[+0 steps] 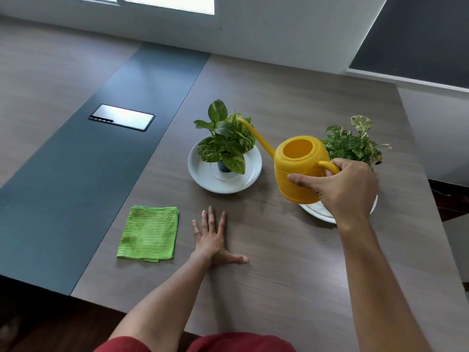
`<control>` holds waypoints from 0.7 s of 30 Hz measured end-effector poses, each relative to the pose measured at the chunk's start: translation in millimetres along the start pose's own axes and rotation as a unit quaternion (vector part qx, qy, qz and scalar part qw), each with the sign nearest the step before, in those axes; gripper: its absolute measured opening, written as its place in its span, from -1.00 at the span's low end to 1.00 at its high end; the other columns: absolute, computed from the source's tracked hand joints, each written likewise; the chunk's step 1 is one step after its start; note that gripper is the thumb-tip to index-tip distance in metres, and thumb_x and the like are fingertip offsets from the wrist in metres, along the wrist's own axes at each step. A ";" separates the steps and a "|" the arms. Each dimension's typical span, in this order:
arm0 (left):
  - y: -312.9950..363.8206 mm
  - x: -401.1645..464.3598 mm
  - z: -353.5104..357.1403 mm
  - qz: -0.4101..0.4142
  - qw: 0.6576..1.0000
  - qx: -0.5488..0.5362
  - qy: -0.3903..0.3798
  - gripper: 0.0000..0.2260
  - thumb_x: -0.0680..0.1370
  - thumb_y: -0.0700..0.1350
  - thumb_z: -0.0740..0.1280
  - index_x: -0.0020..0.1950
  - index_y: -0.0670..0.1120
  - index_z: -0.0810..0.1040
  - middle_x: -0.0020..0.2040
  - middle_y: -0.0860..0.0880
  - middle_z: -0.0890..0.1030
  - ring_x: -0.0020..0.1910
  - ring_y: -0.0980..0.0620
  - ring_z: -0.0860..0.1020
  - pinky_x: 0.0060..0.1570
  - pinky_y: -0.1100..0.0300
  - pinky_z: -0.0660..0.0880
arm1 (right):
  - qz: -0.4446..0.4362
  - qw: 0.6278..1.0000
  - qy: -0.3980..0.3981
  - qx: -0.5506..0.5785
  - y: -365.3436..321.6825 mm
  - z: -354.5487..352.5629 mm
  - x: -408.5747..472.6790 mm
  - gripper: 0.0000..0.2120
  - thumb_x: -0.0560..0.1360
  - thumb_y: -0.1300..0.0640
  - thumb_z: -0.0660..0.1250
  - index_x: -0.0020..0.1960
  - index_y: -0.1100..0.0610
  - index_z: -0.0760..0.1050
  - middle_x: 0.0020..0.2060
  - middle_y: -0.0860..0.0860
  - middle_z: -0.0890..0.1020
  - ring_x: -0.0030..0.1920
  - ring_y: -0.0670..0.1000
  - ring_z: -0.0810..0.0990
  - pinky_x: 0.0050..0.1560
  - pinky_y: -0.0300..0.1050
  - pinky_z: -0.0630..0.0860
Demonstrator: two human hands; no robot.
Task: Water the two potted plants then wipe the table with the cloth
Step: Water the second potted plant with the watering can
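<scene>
While the green cloth point(148, 233) is lying folded and untouched to the left of the yellow watering can point(298, 168), the left hand point(215, 241) is resting flat beside it, fingers spread. The left plant point(224, 141) is sitting under the can's spout, so watering seems underway. The right hand point(340, 189) is gripping the handle, partly hiding the right plant point(352, 146); wiping remains.
</scene>
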State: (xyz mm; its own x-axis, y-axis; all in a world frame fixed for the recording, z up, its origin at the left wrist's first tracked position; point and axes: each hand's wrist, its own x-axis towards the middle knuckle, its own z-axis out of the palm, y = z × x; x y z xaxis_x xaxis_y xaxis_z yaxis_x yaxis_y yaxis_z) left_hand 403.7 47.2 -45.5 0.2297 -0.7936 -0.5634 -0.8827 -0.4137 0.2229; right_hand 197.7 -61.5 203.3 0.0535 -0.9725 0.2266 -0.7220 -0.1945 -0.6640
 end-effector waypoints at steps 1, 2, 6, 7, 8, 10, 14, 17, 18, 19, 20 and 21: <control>-0.1 -0.2 -0.1 0.000 1.000 0.000 0.001 0.41 0.07 0.68 0.27 0.59 0.03 -0.42 0.50 -0.21 -0.56 0.46 -0.22 -0.58 0.38 -0.32 -0.51 | 0.000 1.000 -0.001 0.001 -0.3 -0.2 0.0 -0.37 0.08 -0.27 0.62 -0.49 0.06 0.23 -0.56 -0.08 0.37 -0.51 -0.08 0.27 -0.44 -0.19 0.16; -0.2 -0.3 -0.2 0.000 1.000 -0.001 0.001 0.41 0.07 0.68 0.27 0.59 0.03 -0.42 0.50 -0.21 -0.56 0.46 -0.22 -0.58 0.38 -0.32 -0.52 | -0.001 1.000 -0.003 0.001 -0.5 -0.8 -0.1 -0.37 0.08 -0.27 0.62 -0.49 0.06 0.23 -0.56 -0.08 0.37 -0.51 -0.08 0.28 -0.44 -0.19 0.16; -0.2 -0.3 -0.1 0.000 1.000 -0.001 0.000 0.41 0.07 0.68 0.27 0.59 0.03 -0.43 0.50 -0.21 -0.57 0.45 -0.21 -0.59 0.37 -0.32 -0.53 | 0.007 1.000 0.001 -0.005 -3.9 -3.9 -1.1 -0.36 0.08 -0.25 0.63 -0.49 0.06 0.21 -0.57 -0.09 0.34 -0.52 -0.09 0.25 -0.46 -0.18 0.14; -0.1 -0.8 -0.1 0.000 1.000 -0.001 0.000 0.41 0.07 0.68 0.27 0.59 0.03 -0.43 0.50 -0.20 -0.57 0.45 -0.21 -0.59 0.37 -0.31 -0.53 | 0.007 1.000 0.001 -0.005 -4.9 -4.2 -1.2 -0.36 0.08 -0.24 0.63 -0.49 0.06 0.21 -0.57 -0.10 0.33 -0.51 -0.09 0.25 -0.46 -0.18 0.14; -0.2 -0.9 -0.4 0.000 1.000 -0.001 0.000 0.41 0.07 0.68 0.28 0.59 0.03 -0.43 0.50 -0.20 -0.57 0.45 -0.21 -0.59 0.36 -0.31 -0.54 | 0.006 1.000 0.001 -0.004 -5.8 -4.1 -1.1 -0.37 0.08 -0.24 0.63 -0.49 0.05 0.21 -0.57 -0.11 0.34 -0.51 -0.10 0.26 -0.45 -0.18 0.14; -0.1 -1.1 -0.5 0.001 1.000 0.000 0.000 0.41 0.07 0.67 0.28 0.59 0.03 -0.43 0.50 -0.21 -0.57 0.45 -0.21 -0.59 0.36 -0.31 -0.54 | 0.005 1.000 0.000 0.002 -6.4 -3.7 -0.9 -0.37 0.08 -0.24 0.63 -0.50 0.04 0.21 -0.56 -0.12 0.34 -0.51 -0.11 0.26 -0.45 -0.18 0.14; 0.1 -0.8 -0.4 0.002 1.000 -0.002 0.001 0.41 0.07 0.68 0.28 0.59 0.03 -0.42 0.50 -0.21 -0.56 0.45 -0.21 -0.59 0.37 -0.31 -0.53 | 0.001 1.000 0.000 -0.001 -4.5 -3.4 0.0 -0.36 0.07 -0.26 0.63 -0.49 0.07 0.22 -0.57 -0.08 0.35 -0.52 -0.08 0.26 -0.45 -0.17 0.15; 0.3 -1.5 0.0 0.003 1.000 -0.002 0.006 0.41 0.07 0.67 0.28 0.60 0.02 -0.41 0.51 -0.21 -0.55 0.46 -0.21 -0.58 0.38 -0.32 -0.52 | 0.003 1.000 0.001 0.003 -2.5 -2.6 0.3 -0.36 0.07 -0.27 0.63 -0.49 0.07 0.22 -0.57 -0.08 0.35 -0.51 -0.07 0.27 -0.44 -0.17 0.17; 0.4 -1.4 0.1 0.003 1.000 -0.002 0.005 0.41 0.07 0.67 0.27 0.60 0.02 -0.41 0.51 -0.21 -0.55 0.46 -0.21 -0.58 0.39 -0.32 -0.51 | 0.002 1.000 0.001 0.004 -2.2 -2.1 0.4 -0.36 0.06 -0.27 0.62 -0.49 0.06 0.23 -0.57 -0.08 0.36 -0.51 -0.07 0.27 -0.43 -0.17 0.17; 0.5 -1.4 0.3 0.003 1.000 -0.002 0.005 0.41 0.07 0.67 0.27 0.60 0.02 -0.41 0.51 -0.21 -0.55 0.46 -0.21 -0.58 0.39 -0.32 -0.51 | -0.001 1.000 0.001 0.006 -2.0 -1.7 0.5 -0.37 0.07 -0.28 0.62 -0.49 0.06 0.23 -0.57 -0.09 0.37 -0.51 -0.07 0.28 -0.43 -0.17 0.17; 0.4 -1.3 0.3 0.003 1.000 -0.001 0.006 0.41 0.07 0.68 0.27 0.60 0.02 -0.41 0.51 -0.20 -0.55 0.46 -0.21 -0.58 0.39 -0.32 -0.51 | -0.002 1.000 0.003 0.007 -2.2 -1.1 0.8 -0.37 0.07 -0.28 0.62 -0.49 0.05 0.23 -0.57 -0.09 0.37 -0.51 -0.08 0.28 -0.42 -0.17 0.17; 0.3 -1.1 0.2 0.003 1.000 -0.002 0.006 0.41 0.07 0.68 0.27 0.60 0.02 -0.41 0.51 -0.20 -0.56 0.46 -0.21 -0.58 0.38 -0.32 -0.51 | -0.003 1.000 0.004 0.008 -2.4 -0.8 1.0 -0.37 0.07 -0.28 0.62 -0.49 0.05 0.22 -0.57 -0.10 0.37 -0.51 -0.08 0.28 -0.43 -0.18 0.16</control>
State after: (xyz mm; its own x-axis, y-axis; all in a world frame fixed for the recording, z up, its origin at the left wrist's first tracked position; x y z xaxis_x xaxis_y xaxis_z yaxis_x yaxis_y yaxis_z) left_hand 403.1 48.0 -45.1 0.2290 -0.8013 -0.5527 -0.8825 -0.4105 0.2295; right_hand 198.9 -61.9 205.7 0.0522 -0.9703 0.2363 -0.7109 -0.2022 -0.6735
